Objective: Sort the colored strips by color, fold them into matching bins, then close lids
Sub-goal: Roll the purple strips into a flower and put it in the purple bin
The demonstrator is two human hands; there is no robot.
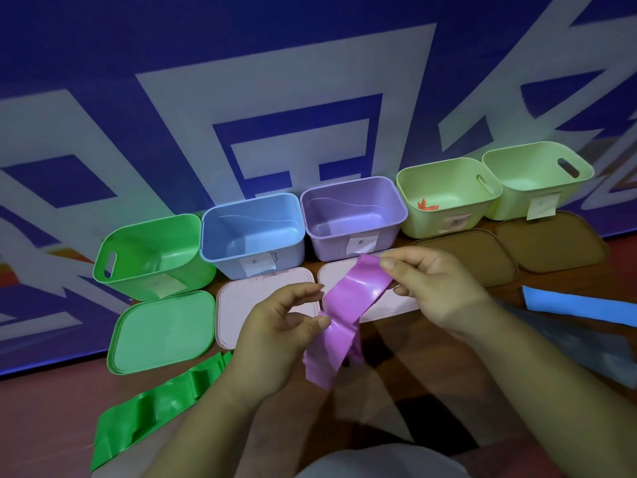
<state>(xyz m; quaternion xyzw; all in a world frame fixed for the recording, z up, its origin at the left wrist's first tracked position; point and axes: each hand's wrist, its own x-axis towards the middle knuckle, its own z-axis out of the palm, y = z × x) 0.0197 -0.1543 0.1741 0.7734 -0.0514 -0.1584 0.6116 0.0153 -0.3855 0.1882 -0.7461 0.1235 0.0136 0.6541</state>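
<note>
Backdrop: blue banner (310,63) with large white characters (165,108), filling the upper view and running down the left side. Orange-red patch (65,255) on it at far left. Below its lower edge, a reddish-brown surface (51,426), with darker patches near bottom centre. Pale cloth (372,460) at bottom edge, identity unclear.

Before you, brown surface (51,408), five open bins (220,257) in a row, five lids (162,329) flat in front of them, green strip (151,408) at your left, blue strip (579,305) at your right
</note>
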